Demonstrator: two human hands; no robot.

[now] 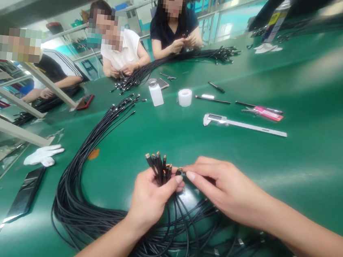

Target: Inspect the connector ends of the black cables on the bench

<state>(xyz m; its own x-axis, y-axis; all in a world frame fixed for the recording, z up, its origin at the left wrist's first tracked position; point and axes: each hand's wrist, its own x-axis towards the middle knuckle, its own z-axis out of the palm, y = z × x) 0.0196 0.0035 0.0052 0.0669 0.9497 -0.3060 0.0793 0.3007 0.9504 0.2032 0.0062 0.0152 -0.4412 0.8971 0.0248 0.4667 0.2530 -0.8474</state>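
My left hand (153, 196) is wrapped round a bunch of black cables, and their connector ends (160, 166) stick up above the fingers, several with orange tips. One more connector (179, 171) sits apart at the left thumb. At its metal tip my right hand (223, 187) pinches with thumb and forefinger; whether a small piece is between those fingertips is too small to tell. Below both hands, a thick loop of black cables (67, 191) lies on the green table (317, 172), curving up the left side to more connector ends.
Past my hands lie a digital caliper (245, 125), a tape roll (184, 97), a white bottle (156, 93), pens and a pink-tagged tool (268, 113). At left are a white glove (44, 155) and a phone (26, 195). Several people sit across, handling cables. A spray can (275, 23) stands far right.
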